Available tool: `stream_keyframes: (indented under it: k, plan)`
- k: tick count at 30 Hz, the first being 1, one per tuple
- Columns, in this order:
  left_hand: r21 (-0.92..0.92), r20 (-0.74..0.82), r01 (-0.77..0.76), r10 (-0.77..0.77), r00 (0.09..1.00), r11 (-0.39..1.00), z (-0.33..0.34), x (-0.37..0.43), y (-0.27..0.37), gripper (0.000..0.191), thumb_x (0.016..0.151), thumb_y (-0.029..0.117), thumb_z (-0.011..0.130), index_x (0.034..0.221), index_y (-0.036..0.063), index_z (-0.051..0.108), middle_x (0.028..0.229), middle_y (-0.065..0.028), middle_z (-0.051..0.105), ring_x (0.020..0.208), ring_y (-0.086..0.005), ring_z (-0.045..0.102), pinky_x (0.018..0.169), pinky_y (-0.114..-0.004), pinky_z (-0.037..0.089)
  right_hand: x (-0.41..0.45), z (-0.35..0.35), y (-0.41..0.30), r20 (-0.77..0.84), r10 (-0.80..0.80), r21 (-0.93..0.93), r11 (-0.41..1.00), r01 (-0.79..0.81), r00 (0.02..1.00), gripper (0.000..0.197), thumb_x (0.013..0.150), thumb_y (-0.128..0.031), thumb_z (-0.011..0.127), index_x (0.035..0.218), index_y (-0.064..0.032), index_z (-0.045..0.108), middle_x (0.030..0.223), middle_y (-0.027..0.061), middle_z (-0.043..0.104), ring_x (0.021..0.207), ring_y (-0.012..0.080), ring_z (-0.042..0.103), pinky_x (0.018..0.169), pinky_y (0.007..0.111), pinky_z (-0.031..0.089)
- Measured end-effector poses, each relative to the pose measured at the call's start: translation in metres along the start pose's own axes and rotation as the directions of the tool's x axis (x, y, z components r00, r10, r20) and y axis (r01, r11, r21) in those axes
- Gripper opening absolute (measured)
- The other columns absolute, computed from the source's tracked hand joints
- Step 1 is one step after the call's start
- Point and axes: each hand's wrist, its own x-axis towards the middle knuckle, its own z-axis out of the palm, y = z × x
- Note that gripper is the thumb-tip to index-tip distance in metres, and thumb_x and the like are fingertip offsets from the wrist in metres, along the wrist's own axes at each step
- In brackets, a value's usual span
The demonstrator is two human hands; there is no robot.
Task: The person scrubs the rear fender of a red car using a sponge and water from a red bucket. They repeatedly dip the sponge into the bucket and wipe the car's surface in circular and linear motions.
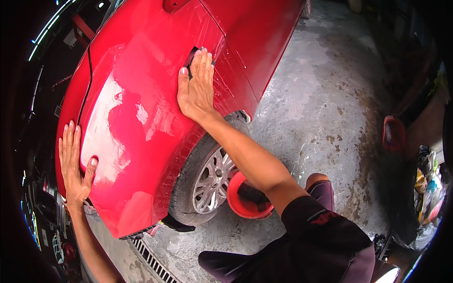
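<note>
My right hand [200, 83] lies flat on the wet red front fender [141, 88] of a car, above the wheel arch. Beneath its fingers is a dark flat pad [193, 58], possibly a sanding sheet on a block; the palm hides much of it. Pale wet streaks run down the paint beside the pad. My left hand [73, 166] rests with its palm on the car's red bodywork at the left, near the end of the hood gap [90, 70]. It holds nothing, and its thumb is spread from the fingers.
Below the fender stands the front wheel [212, 180] with a silver alloy rim. A red bucket [233, 203] with something dark inside sits beside it, under my right forearm. A floor drain grate [154, 260] crosses the concrete floor [318, 88]. Bagged rubbish [428, 198] stands at the right.
</note>
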Motion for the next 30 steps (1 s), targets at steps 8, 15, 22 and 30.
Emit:
stream_keyframes:
  k: [8,15,22,30]
  plan:
    - [0.002,-0.028,-0.03,0.03,0.999,1.0,0.006,0.008,0.003,0.075,0.102,0.049,0.057,0.166,0.0144,0.037,0.174,-0.0088,0.033,0.163,-0.0291,0.024,0.134,-0.051,0.01,0.047,-0.01,0.001,-0.096,0.055,-0.046,0.997,-0.06,0.994,0.077,0.113,-0.043,0.024,0.163,0.0146,0.014,0.173,0.0334,0.008,0.163,0.0465,0.005,0.133,0.054,0.006]
    - [0.012,-0.039,0.007,-0.007,0.999,1.0,0.002,0.003,-0.002,0.081,0.098,0.062,0.057,0.165,0.0185,0.04,0.172,-0.0076,0.035,0.162,-0.0274,0.026,0.134,-0.052,0.01,0.092,-0.027,0.015,-0.114,0.116,0.0,0.993,-0.117,0.987,0.077,0.115,-0.045,0.023,0.164,0.0131,0.014,0.174,0.0304,0.013,0.163,0.0429,0.006,0.133,0.049,0.006]
    - [0.018,-0.028,0.011,-0.01,1.0,1.0,0.007,-0.001,-0.005,0.078,0.1,0.056,0.057,0.166,0.019,0.04,0.173,-0.007,0.034,0.162,-0.0266,0.025,0.134,-0.05,0.01,-0.078,0.004,-0.06,0.016,-0.101,-0.131,0.986,0.102,0.995,0.072,0.114,-0.036,0.028,0.161,0.0173,0.016,0.171,0.0375,0.011,0.161,0.0503,0.01,0.132,0.056,0.009]
    - [-0.019,-0.054,0.049,-0.05,0.997,0.999,0.009,0.002,-0.003,0.083,0.096,0.069,0.055,0.164,0.024,0.042,0.172,-0.0054,0.036,0.162,-0.0254,0.026,0.134,-0.052,0.011,-0.056,0.004,-0.07,0.007,0.041,-0.187,0.982,-0.039,0.999,0.072,0.113,-0.035,0.024,0.16,0.0194,0.015,0.172,0.0365,0.009,0.162,0.0477,0.01,0.132,0.057,0.006]
